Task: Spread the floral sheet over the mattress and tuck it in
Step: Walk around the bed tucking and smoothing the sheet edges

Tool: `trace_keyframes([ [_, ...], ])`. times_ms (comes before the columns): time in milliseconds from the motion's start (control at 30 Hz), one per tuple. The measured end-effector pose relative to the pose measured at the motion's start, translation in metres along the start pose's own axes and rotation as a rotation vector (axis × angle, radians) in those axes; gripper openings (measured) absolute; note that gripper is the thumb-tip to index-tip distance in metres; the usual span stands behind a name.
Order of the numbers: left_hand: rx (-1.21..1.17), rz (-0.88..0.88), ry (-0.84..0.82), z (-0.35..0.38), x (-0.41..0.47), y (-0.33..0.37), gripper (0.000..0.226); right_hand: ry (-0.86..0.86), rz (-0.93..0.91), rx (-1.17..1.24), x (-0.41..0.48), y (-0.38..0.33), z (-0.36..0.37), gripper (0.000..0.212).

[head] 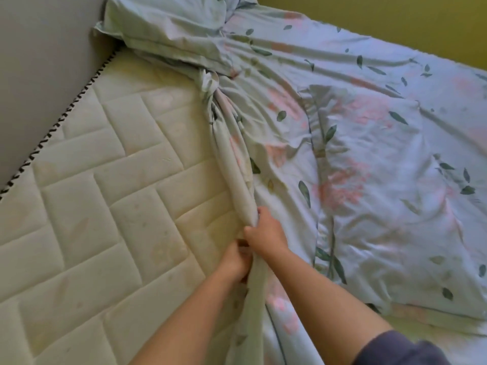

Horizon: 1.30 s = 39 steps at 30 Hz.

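So the floral sheet (303,83) only covers the right half of the mattress (105,180), and the whole left side is bare quilted cream with a few yellowish stains. The sheet's near edge is bunched into a long rope-like ridge running down the middle of the bed. Both hands are on that ridge, close together: the left hand (235,260) has its fingers curled round the gathered fabric lower down, and the right hand (267,233) grips it just above, knuckles up. A dark sleeve (400,349) shows on the right arm. One matching pillow (163,25) sits crumpled in the far corner against the grey panel (39,61), and another pillow (395,206) lies flat on the sheet at the right. There's a yellow-green wall (395,14) behind the bed.
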<state>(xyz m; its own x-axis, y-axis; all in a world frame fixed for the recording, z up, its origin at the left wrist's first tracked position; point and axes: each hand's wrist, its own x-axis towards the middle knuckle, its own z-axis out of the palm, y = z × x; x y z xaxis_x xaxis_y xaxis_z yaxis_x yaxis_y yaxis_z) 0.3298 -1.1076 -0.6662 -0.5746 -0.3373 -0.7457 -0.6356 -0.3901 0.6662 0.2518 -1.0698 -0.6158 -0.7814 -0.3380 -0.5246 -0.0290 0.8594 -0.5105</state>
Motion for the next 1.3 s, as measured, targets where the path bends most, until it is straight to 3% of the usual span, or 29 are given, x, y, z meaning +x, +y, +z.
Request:
trace_keyframes([
  [33,0.115,-0.046,0.008,-0.001,0.005,-0.004,0.034,0.042,0.05,-0.009,0.006,0.001,-0.004,0.013],
  [67,0.194,-0.07,0.052,-0.003,0.008,-0.006,0.042,0.07,0.094,0.015,0.012,0.005,-0.009,0.007],
  [200,-0.066,0.023,0.113,-0.006,0.025,-0.004,0.053,0.075,0.224,0.199,0.032,0.028,-0.025,0.022],
  [300,-0.289,-0.008,-0.031,0.008,0.037,0.004,0.048,0.056,0.332,0.326,0.034,0.041,-0.033,0.027],
  [400,-0.328,-0.084,-0.195,0.026,0.037,0.012,0.035,-0.076,0.387,0.514,0.028,0.043,-0.042,0.016],
  [567,-0.024,-0.008,-0.03,0.053,0.032,0.017,0.031,-0.103,0.345,0.575,0.019,0.046,-0.052,0.018],
  [700,0.214,-0.064,-0.135,0.063,0.023,0.006,0.027,-0.042,0.297,0.575,0.019,0.055,-0.062,0.021],
  [767,0.24,-0.041,-0.049,0.062,0.015,-0.001,0.026,0.023,0.256,0.518,0.022,0.064,-0.065,0.024],
  [867,0.078,-0.024,0.168,0.05,0.0,-0.002,0.024,0.095,0.251,0.371,0.024,0.074,-0.066,0.024],
  [967,-0.137,-0.079,0.426,0.019,-0.026,-0.008,0.022,0.122,0.241,0.293,0.016,0.071,-0.067,0.025],
  [1067,-0.152,-0.056,0.617,-0.037,-0.053,-0.017,0.022,0.058,0.223,0.197,-0.003,0.054,-0.058,0.021],
  [1167,-0.102,-0.095,0.499,-0.095,-0.079,-0.021,0.025,-0.073,0.194,0.034,-0.025,0.027,-0.037,0.023],
  [1300,-0.1,-0.312,0.115,-0.165,-0.119,-0.028,0.045,-0.208,0.074,-0.18,-0.053,-0.013,-0.005,0.021],
])
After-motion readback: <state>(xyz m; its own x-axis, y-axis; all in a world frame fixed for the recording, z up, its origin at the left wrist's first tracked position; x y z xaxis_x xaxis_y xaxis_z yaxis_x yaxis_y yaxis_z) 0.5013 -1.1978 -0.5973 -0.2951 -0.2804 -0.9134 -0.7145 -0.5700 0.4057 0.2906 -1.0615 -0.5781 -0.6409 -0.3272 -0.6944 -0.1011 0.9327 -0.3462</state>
